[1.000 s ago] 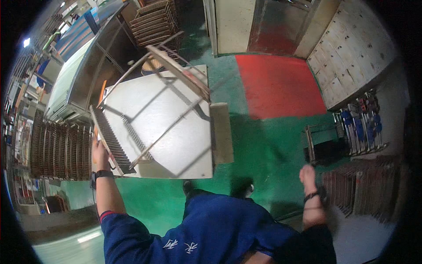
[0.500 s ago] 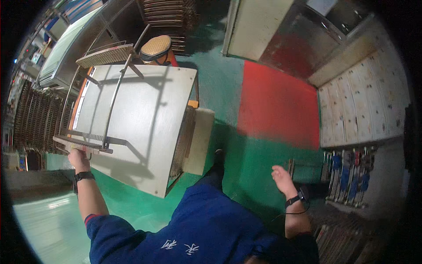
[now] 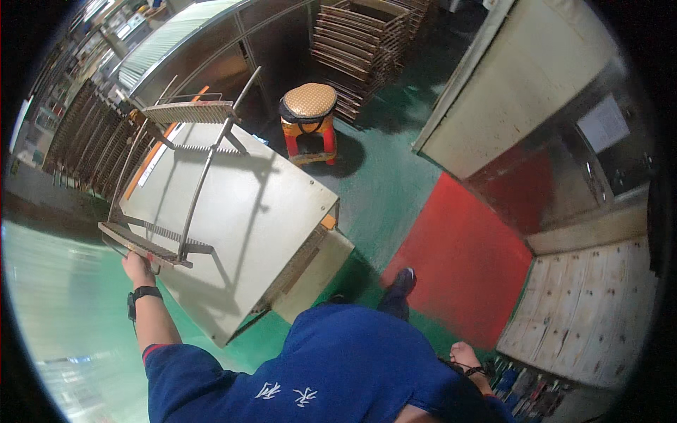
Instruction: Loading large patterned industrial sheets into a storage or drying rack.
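Observation:
My left hand is closed around the near end of a metal rack frame. The frame has long rods joining two comb-like slotted ends. It stands tilted over a pale, flat-topped work table and throws shadows on it; where its far end rests I cannot tell. A dark band sits on my left wrist. Low at the right, beside my body, hangs my right hand, its fingers loosely bent and slightly apart. Nothing shows in it. A dark band and a thin cord are at that wrist.
A padded stool with orange-red legs stands beyond the table. Stacked metal frames are behind it, and more racks at far left. A red floor patch borders a pale cabinet. White panels line the right.
My view has turned to the right, and a foot now shows by the red patch. My left hand keeps its hold on the rack frame. My right hand has dropped back toward my side.

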Demonstrator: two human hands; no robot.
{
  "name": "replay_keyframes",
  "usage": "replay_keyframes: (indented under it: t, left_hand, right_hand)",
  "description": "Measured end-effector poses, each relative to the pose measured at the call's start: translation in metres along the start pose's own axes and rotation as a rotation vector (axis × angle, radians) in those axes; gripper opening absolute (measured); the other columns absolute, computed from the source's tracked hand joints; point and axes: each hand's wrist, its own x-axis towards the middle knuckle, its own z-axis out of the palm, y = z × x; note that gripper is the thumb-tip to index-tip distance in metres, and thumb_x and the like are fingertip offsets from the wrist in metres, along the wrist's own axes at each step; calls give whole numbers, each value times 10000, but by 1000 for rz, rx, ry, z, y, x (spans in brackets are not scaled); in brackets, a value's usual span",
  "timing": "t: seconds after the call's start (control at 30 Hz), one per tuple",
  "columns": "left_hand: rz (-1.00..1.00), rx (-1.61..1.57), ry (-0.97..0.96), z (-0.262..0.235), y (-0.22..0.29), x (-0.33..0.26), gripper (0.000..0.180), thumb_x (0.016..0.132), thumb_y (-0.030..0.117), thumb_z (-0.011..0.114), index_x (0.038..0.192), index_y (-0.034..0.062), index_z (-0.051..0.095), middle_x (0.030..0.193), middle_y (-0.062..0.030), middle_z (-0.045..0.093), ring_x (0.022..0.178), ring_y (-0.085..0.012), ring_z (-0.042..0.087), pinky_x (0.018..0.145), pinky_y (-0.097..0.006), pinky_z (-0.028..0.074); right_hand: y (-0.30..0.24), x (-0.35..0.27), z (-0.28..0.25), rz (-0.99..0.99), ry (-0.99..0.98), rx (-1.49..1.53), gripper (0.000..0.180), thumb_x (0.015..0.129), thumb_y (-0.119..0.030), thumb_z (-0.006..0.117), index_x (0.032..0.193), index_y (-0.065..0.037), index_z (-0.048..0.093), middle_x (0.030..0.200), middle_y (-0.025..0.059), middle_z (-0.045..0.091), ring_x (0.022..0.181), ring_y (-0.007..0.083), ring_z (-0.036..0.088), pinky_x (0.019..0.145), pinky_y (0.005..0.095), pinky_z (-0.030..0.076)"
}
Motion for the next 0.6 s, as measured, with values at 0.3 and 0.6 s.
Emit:
replay_keyframes:
  t: [0.3,0.6]
  left_hand:
    - [1,-86,426,46,-24,-94,219,859,67,472,1032,-58,521,931,-180,582,700,-232,586,623,-367,496]
    - [-123,93,572,64,-33,-139,207,879,156,478,922,15,624,798,-97,604,656,-193,573,583,-326,468]
  right_hand:
    - [-266,167,-181,-682,255,-424,302,907,-190,562,1111,23,628,1070,181,674,1019,271,641,899,361,487]
    - [-515,240,-184,-732,5,-587,344,903,-212,571,1180,-12,611,1168,214,642,1125,335,606,966,386,462]
